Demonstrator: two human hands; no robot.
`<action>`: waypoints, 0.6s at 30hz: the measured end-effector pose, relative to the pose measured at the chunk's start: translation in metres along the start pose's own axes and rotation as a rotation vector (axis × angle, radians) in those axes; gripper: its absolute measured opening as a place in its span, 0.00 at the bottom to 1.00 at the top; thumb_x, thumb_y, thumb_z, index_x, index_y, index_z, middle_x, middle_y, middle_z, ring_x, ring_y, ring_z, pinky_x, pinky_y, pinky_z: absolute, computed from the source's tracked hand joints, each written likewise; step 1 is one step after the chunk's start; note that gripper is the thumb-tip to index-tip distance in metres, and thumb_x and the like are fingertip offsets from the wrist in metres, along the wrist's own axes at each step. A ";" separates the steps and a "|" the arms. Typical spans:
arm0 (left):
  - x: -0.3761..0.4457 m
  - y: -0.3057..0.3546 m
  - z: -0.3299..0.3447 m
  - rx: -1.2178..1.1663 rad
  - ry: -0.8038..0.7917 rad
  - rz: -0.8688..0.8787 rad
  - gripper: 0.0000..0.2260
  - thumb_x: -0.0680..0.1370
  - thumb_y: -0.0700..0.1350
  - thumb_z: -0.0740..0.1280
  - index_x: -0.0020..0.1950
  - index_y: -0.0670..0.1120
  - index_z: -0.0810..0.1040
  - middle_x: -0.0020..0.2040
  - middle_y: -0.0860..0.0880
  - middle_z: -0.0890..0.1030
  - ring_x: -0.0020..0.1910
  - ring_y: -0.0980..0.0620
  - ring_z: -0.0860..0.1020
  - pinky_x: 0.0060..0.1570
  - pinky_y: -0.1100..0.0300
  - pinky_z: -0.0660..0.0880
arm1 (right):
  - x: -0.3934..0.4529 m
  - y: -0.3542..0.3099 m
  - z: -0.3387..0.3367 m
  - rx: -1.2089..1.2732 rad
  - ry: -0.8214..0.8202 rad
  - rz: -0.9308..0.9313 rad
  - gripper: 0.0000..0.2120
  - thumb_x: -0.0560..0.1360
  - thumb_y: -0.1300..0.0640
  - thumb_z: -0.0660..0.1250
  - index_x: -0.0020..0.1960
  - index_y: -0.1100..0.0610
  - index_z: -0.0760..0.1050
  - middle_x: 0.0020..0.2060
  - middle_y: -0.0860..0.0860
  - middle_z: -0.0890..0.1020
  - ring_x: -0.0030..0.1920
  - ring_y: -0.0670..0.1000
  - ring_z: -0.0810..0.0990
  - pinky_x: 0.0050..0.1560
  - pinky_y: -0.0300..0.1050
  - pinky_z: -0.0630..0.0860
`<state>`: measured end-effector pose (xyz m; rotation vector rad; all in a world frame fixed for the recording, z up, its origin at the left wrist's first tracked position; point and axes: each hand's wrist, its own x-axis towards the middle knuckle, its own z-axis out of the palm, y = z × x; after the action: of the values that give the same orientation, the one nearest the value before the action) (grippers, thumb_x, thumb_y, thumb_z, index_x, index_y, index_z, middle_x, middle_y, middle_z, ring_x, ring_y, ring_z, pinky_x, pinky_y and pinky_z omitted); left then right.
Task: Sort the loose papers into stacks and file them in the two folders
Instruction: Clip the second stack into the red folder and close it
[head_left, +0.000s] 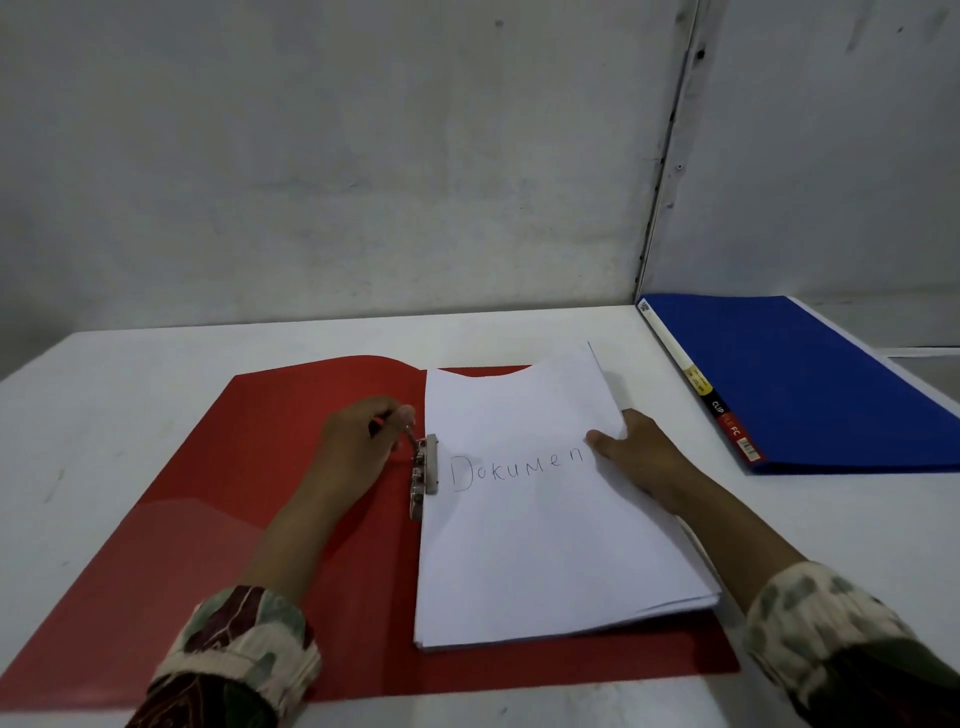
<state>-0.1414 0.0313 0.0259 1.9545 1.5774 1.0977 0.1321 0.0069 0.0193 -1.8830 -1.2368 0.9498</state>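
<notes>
An open red folder lies flat on the white table in front of me. A stack of white papers lies on its right half, the top sheet handwritten "Dokumen". A metal clip runs along the stack's left edge at the spine. My left hand pinches the lever of that clip. My right hand grips the stack's right edge, thumb on top. A closed blue folder lies at the far right of the table.
The white table ends at a grey wall behind. A wall corner seam runs down to the blue folder's far end. The blue folder lies over the edge of something white and flat.
</notes>
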 end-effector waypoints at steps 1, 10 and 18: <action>-0.003 0.001 0.000 0.007 0.002 -0.007 0.10 0.78 0.44 0.63 0.42 0.40 0.79 0.32 0.50 0.77 0.29 0.59 0.73 0.32 0.75 0.67 | -0.001 0.000 0.001 -0.001 0.007 0.010 0.20 0.77 0.54 0.63 0.65 0.62 0.68 0.60 0.58 0.77 0.59 0.58 0.76 0.54 0.45 0.72; -0.013 0.004 -0.001 -0.003 0.000 -0.019 0.09 0.78 0.43 0.63 0.41 0.42 0.79 0.35 0.53 0.79 0.37 0.54 0.77 0.37 0.72 0.68 | -0.007 0.003 0.005 0.013 0.049 0.014 0.19 0.77 0.54 0.62 0.65 0.62 0.67 0.60 0.57 0.76 0.52 0.54 0.74 0.50 0.43 0.69; -0.023 0.007 -0.007 -0.037 -0.072 -0.051 0.06 0.75 0.43 0.68 0.39 0.44 0.81 0.35 0.50 0.80 0.31 0.60 0.74 0.32 0.72 0.68 | -0.014 0.000 0.013 -0.262 0.070 -0.030 0.22 0.79 0.53 0.59 0.68 0.64 0.61 0.64 0.60 0.72 0.62 0.60 0.73 0.58 0.48 0.71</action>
<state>-0.1435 0.0065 0.0274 1.8980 1.5493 1.0179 0.1170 -0.0043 0.0162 -2.0732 -1.3980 0.7275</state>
